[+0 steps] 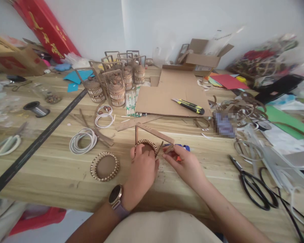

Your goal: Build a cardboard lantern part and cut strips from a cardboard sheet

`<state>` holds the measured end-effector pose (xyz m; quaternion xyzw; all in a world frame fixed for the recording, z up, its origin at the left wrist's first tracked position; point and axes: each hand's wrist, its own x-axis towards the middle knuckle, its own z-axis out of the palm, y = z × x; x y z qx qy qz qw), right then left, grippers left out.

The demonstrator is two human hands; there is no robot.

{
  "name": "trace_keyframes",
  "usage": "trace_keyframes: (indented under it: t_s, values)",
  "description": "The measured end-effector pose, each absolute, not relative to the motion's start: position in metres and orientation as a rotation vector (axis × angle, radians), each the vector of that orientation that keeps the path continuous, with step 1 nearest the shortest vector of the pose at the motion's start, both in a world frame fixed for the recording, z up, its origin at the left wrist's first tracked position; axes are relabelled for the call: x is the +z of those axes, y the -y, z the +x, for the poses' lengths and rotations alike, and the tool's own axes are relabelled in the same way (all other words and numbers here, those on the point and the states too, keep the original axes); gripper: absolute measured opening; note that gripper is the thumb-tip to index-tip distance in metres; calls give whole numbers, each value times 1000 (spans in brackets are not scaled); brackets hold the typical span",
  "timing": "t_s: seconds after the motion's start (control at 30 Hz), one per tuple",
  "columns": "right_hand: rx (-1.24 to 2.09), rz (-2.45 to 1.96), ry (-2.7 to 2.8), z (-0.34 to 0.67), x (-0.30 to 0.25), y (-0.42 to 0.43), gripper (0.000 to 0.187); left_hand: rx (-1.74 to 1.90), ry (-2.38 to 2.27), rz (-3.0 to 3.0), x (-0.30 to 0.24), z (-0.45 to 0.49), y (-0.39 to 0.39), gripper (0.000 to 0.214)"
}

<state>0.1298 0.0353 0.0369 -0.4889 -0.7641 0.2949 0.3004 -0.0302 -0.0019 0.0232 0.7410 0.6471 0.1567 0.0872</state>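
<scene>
Where the left grip [144, 167] curls, the checkered ring [152, 144] (part-hidden) lies beneath.

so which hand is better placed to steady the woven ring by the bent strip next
Probably the left hand: its fingers curl over the woven ring. The right hand sits off to the ring's right and seems to pinch a small brown piece, near one end of the bent brown strip.

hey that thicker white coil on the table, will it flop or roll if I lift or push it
The thicker white coil probably bends readily, being thin looped strands. Lying flat, it would likely slide rather than roll. Its uneven loops may spread apart when lifted.
</scene>
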Motion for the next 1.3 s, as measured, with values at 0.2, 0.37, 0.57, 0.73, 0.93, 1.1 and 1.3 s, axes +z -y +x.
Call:
trace_keyframes:
  t_s: [0.2, 0.37, 0.57, 0.73, 0.93, 1.1, 1.3]
  values:
    - [728, -1303, 1871, 123, 42, -29, 11, 508, -1867, 2221, 20, -33, 4, 19]
    - [587, -1267, 1860, 113, 44, -26, 12, 464, -1829, 2187, 20, -33, 3, 21]
    - [502, -1276, 1860, 107, 40, -24, 13, 519, -1753, 2211, 18, -33, 2, 23]
    - [542, -1290, 1873, 109, 37, -27, 12, 557, -1658, 2244, 18, -31, 1, 22]
    - [587, -1250, 1864, 118, 30, -31, 12, 591, -1601, 2310, 16, -34, -3, 21]
    - [655, -1204, 1870, 125, 23, -32, 16, 1020, -1514, 2295, 19, -35, -8, 20]
    - [687, -1073, 1951, 134, 25, -36, 14, 1360, -1331, 2003, 19, -21, -18, 22]
